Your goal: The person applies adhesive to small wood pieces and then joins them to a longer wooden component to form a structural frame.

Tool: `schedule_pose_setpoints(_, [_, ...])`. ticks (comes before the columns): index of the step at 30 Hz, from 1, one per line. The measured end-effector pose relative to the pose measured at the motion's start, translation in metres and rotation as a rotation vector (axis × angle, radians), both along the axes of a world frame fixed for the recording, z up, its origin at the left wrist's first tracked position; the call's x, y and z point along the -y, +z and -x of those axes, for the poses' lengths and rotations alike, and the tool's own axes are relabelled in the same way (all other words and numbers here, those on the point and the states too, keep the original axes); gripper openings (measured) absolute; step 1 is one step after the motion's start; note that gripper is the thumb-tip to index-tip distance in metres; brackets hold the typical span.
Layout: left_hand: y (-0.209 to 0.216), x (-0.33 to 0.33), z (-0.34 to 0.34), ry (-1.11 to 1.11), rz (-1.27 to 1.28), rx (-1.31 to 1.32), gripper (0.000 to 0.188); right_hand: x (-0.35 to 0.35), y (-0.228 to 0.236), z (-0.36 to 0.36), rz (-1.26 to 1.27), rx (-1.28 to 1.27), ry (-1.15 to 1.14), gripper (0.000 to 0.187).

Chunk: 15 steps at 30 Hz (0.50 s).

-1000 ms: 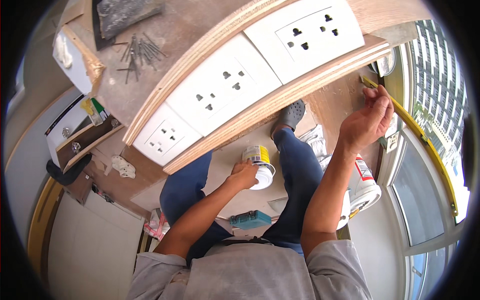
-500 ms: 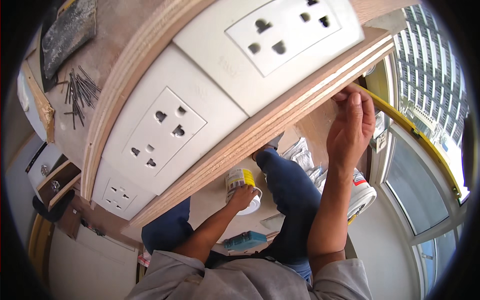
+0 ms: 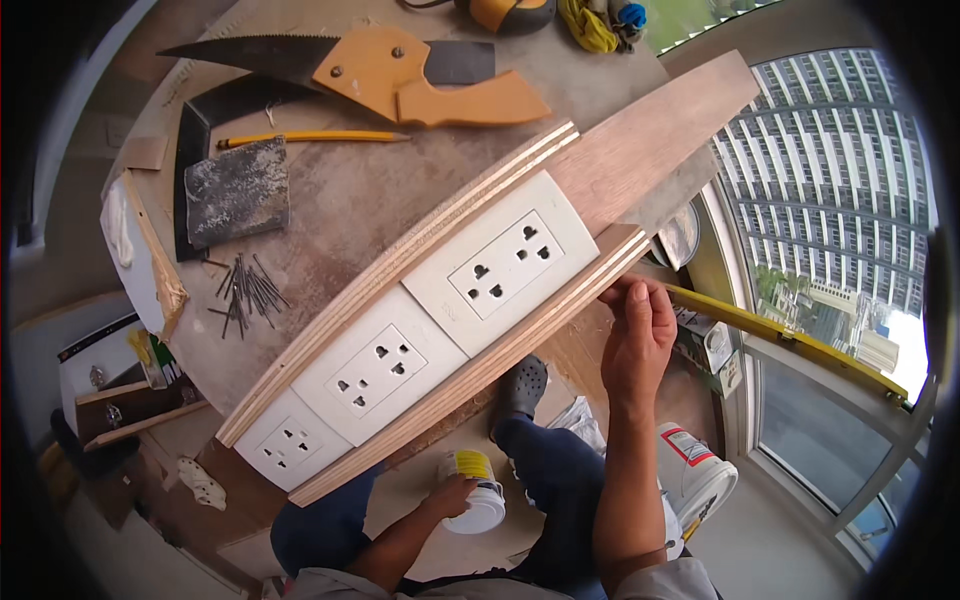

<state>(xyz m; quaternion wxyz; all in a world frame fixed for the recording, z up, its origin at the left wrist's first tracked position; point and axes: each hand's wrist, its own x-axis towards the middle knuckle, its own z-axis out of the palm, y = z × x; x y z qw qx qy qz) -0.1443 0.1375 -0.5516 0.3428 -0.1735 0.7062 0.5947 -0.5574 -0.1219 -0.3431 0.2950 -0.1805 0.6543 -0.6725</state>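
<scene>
A long plywood piece [image 3: 545,335] holds a row of white power outlets [image 3: 392,366] and lies slantwise in front of me. Beneath its near side, my left hand [image 3: 455,497] is closed on a small white tub [image 3: 476,512] with a yellow band, held low between my knees. My right hand [image 3: 641,330] is raised at the plywood's right end, fingers curled together with the thumb on top. Its fingertips reach the edge, and whatever they pinch is hidden. A yellow bar [image 3: 790,337] runs from behind this hand toward the window.
On the worktop lie an orange-handled folding saw [image 3: 385,75], a yellow pencil [image 3: 312,137], dark sandpaper [image 3: 238,193] and a heap of nails [image 3: 249,291]. A white bucket [image 3: 690,470] stands right of my leg. An open drawer [image 3: 140,408] juts out at left; a window [image 3: 830,415] is at right.
My view has shifted back and up, so the outlets look smaller and more of the worktop shows. My left hand stays on the tub; my right hand remains curled at the plywood edge.
</scene>
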Motion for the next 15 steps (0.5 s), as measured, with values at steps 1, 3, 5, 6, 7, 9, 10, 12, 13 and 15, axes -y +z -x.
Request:
schedule_pose_setpoints(1, [-0.001,0.003,-0.001,0.02,-0.022,-0.002,0.062,0.003,0.003,0.002,0.009,-0.003,0.002,0.027])
schedule_pose_setpoints(3, [-0.01,0.018,0.0,0.018,-0.045,0.035,0.063,0.01,0.009,0.008,0.026,-0.113,0.039,0.027])
schedule_pose_setpoints(5, [-0.01,0.03,0.002,0.008,-0.061,0.069,0.064,0.012,0.012,0.02,0.028,-0.229,-0.035,0.029])
schedule_pose_setpoints(6, [-0.005,0.033,0.004,-0.029,-0.059,0.142,0.065,0.019,0.014,0.025,0.11,-0.204,-0.084,0.03])
schedule_pose_setpoints(7, [-0.006,0.036,0.007,-0.078,-0.064,0.205,0.067,0.022,0.018,0.034,0.184,-0.191,-0.143,0.03])
schedule_pose_setpoints(9, [-0.016,0.051,0.015,-0.201,-0.075,0.172,0.069,0.029,0.033,0.053,0.302,-0.243,-0.209,0.033])
schedule_pose_setpoints(10, [-0.022,0.059,0.021,-0.321,-0.107,0.149,0.071,0.033,0.04,0.057,0.36,-0.24,-0.237,0.033])
schedule_pose_setpoints(12, [-0.022,0.079,0.041,-0.441,-0.134,0.14,0.071,0.035,0.051,0.063,0.447,-0.247,-0.256,0.034])
schedule_pose_setpoints(13, [-0.016,0.091,0.05,-0.568,-0.191,0.149,0.071,0.036,0.056,0.062,0.484,-0.255,-0.244,0.034])
schedule_pose_setpoints(15, [-0.017,0.11,0.08,-0.687,-0.148,0.139,0.067,0.043,0.063,0.056,0.555,-0.255,-0.206,0.035])
